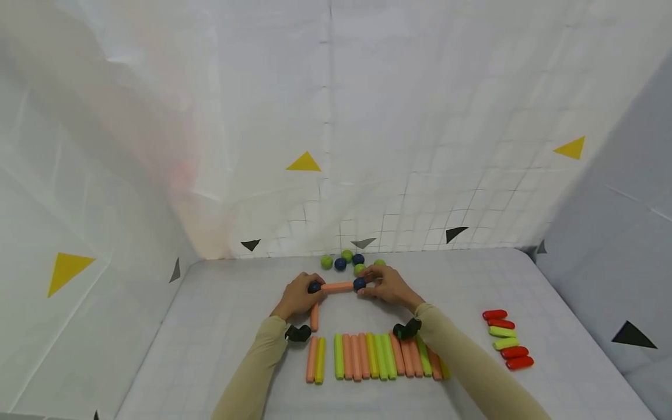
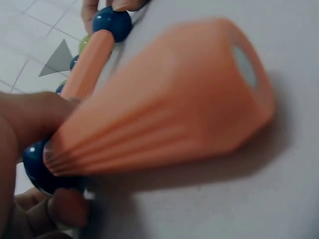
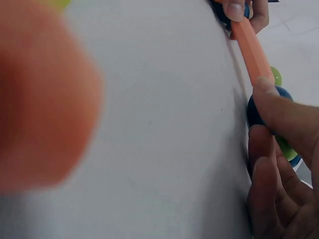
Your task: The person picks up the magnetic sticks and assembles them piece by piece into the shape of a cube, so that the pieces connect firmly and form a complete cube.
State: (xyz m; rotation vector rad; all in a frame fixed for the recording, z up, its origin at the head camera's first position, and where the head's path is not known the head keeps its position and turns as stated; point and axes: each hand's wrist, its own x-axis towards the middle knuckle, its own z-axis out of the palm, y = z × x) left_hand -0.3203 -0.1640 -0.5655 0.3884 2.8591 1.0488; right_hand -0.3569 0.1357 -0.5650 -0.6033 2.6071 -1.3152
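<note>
Hands at the far middle of the table (image 1: 220, 326); left hand (image 1: 298, 298) pinches a dark blue ball (image 1: 314, 287) with curled fingers (image 2: 30, 117), right hand (image 1: 389, 286) pinches a second blue ball (image 1: 359, 284) between fingertips (image 3: 279, 107); an orange stick (image 1: 338, 287) lies level between the two balls, touching both; another orange stick (image 1: 314, 317) runs from the left ball toward the person; loose green and blue balls (image 1: 343, 261) just behind; row of orange and green sticks (image 1: 378, 356) near the forearms; red and green short pieces (image 1: 506, 339) well apart on the right.
</note>
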